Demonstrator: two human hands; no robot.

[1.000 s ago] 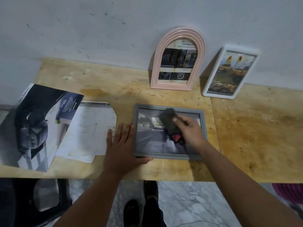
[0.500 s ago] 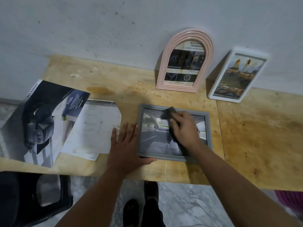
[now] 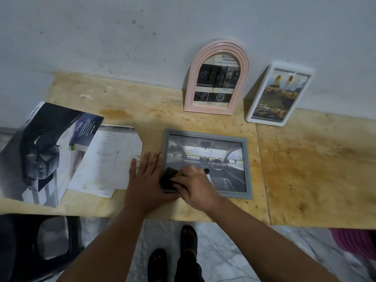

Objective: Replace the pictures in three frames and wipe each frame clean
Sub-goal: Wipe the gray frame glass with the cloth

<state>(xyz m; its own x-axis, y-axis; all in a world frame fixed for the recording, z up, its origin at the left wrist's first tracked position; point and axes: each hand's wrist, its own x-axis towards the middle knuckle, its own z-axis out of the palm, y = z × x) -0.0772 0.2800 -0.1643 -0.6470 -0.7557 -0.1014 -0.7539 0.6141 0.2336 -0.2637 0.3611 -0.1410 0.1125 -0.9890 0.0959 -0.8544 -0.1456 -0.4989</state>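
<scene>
On the wooden table [image 3: 305,169], seen from the head camera, a grey frame [image 3: 247,167] lies flat near the front edge. At its lower left corner the right hand [image 3: 196,187] grips a dark cloth [image 3: 167,179]. Flat beside the frame's left edge, the left hand [image 3: 145,180] rests with fingers straight, holding nothing. Against the wall lean a pink arched frame [image 3: 192,84] and a white frame [image 3: 258,102].

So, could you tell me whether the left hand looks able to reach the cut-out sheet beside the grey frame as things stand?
Probably yes: the left hand lies flat on the table, holds nothing, and its fingertips are at the cut-out sheet edge already.
</scene>
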